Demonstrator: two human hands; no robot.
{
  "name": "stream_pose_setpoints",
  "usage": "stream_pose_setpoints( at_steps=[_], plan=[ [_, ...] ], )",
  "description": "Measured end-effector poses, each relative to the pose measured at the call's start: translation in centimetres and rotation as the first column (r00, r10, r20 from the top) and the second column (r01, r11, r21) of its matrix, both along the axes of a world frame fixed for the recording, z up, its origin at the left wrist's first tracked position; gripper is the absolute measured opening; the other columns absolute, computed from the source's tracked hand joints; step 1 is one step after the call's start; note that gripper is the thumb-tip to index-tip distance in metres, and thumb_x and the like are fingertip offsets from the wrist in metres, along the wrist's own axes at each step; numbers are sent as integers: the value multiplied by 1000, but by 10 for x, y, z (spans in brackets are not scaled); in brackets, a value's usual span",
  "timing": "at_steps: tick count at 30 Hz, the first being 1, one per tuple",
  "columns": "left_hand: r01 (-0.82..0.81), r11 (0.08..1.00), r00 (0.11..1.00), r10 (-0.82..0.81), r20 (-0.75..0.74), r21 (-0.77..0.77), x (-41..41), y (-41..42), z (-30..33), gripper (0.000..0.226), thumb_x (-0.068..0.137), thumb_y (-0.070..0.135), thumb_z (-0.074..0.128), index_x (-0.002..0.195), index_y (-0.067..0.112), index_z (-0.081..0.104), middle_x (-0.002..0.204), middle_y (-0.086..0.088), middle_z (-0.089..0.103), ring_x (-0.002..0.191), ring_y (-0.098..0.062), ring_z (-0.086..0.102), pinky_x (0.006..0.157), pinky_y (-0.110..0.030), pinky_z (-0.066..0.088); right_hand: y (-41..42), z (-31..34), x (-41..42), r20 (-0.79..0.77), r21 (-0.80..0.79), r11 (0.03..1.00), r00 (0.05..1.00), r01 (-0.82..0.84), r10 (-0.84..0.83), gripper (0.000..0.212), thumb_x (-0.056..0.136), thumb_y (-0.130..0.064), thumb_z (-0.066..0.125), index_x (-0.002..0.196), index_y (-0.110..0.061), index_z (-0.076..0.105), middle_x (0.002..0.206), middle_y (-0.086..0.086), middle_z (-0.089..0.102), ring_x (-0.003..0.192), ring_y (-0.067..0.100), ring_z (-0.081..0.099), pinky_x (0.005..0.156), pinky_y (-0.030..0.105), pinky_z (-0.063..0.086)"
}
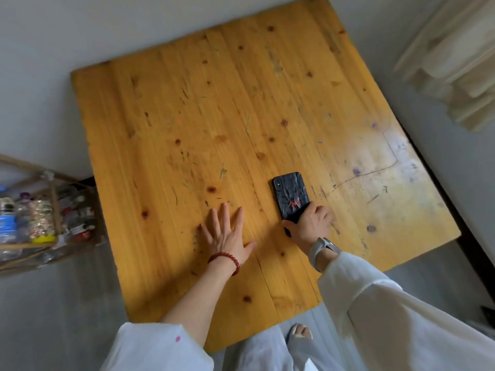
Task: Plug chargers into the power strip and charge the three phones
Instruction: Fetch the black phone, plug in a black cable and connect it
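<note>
A phone [290,195] in a black case with grey lines and a red mark lies face down on the yellow wooden table [203,116]. My right hand [309,226] grips its near end, thumb on the left edge and fingers on the right. My left hand [227,231] rests flat on the tabletop with fingers spread, a short way left of the phone. A red bead bracelet is on the left wrist and a pale watch on the right. No charger, power strip or other phone is in view.
A wooden rack [40,218] with bottles and jars stands off the table's left edge. Cream curtains [455,60] hang at the upper right. Grey floor surrounds the table, and my foot [301,332] shows below the near edge.
</note>
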State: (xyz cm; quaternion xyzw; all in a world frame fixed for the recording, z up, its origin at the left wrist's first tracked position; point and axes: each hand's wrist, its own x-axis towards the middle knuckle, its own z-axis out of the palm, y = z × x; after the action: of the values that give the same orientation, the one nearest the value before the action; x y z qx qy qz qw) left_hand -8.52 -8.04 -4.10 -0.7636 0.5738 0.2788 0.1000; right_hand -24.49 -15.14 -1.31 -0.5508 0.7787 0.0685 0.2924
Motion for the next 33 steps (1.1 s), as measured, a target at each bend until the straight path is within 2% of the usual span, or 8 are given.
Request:
stream_pose_setpoints(
  at_steps=[5,9,12,15,19,23,28,33],
  plan=[
    [20,1000,999,-20,34,-16,-1,6,-5,93,78,62,45,137,36,-22,151,-7,-26,137,-32,-26,108,-58,-12,-4,-1,-7,134,55,990,982,128,-135,75,66,-38,76,118,-3,34,118,18,39,109,34,41,84,43,42],
    [10,1000,999,-10,36,8,2,2,-2,92,79,60,48,139,35,-18,152,-7,-24,138,-33,-23,109,-58,-8,4,4,-5,364,10,988,920,155,-148,40,84,-21,60,111,-7,34,102,16,52,80,28,53,63,40,46],
    [-1,1000,1000,0,18,5,-8,-5,13,86,80,49,55,143,28,1,154,-9,-15,140,-34,-15,111,-58,-2,14,15,-23,417,1,994,903,112,-102,26,91,-20,47,111,-9,34,84,9,53,65,22,52,50,33,40],
    [42,997,999,-42,-2,-64,-31,-15,30,66,84,40,55,139,21,23,155,-9,1,142,-31,-3,112,-58,0,35,28,-53,441,-16,988,888,151,-129,29,93,-20,41,120,-10,35,90,11,55,74,29,56,58,37,44],
    [152,970,983,-168,-72,-189,-98,-21,63,50,89,37,45,135,20,33,151,-6,22,140,-26,13,114,-54,12,87,46,-113,501,-80,940,829,331,-249,21,93,-21,40,112,-11,42,95,11,57,83,29,54,67,36,41],
    [277,896,924,-348,-161,-347,-196,0,100,43,89,32,44,130,19,41,142,-4,38,132,-23,30,108,-43,27,159,69,-198,550,-161,817,738,554,-392,17,92,-17,42,106,-10,46,93,6,54,90,28,54,71,32,36],
    [478,746,764,-613,-200,-463,-349,84,133,40,88,28,46,127,17,45,132,-4,49,124,-22,40,102,-36,30,290,98,-324,578,-247,596,610,764,-542,10,91,-18,44,100,-14,46,92,4,55,89,27,52,73,34,37],
    [698,523,473,-849,-235,-489,-515,215,151,41,89,29,46,128,17,44,133,-4,49,123,-23,43,100,-36,33,456,118,-433,568,-291,263,387,920,-726,16,90,-17,45,105,-13,49,96,8,61,97,31,55,82,38,41]
  ],
)
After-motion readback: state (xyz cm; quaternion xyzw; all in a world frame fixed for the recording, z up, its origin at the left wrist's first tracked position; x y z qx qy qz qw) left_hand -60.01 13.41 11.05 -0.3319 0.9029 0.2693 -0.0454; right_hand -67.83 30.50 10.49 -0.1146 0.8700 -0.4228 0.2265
